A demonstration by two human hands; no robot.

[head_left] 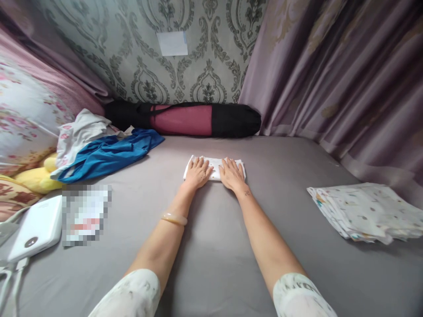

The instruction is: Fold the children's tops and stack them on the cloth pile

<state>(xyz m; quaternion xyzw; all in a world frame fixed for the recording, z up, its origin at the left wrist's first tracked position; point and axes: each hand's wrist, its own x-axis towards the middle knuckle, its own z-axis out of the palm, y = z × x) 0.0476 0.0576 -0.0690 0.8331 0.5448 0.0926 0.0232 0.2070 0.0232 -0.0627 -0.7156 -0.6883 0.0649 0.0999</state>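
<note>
A small folded white cloth (pixel 215 169) with tiny printed spots lies flat on the grey sheet (pixel 211 246), near the middle of the view. On its left part rests my left hand (pixel 198 172), palm down with the fingers spread. My right hand (pixel 232 174) lies the same way on the cloth's right part. A strip of cloth shows between the two hands. Off to the right sits a stack of folded white printed cloths (pixel 366 211), apart from my hands.
A black and pink long bag (pixel 181 119) lies along the patterned wall. Blue clothing (pixel 109 154), a yellow plush item (pixel 35 178) and a white power bank (pixel 38 226) with cables are at the left. Purple curtains (pixel 313 70) hang at the right.
</note>
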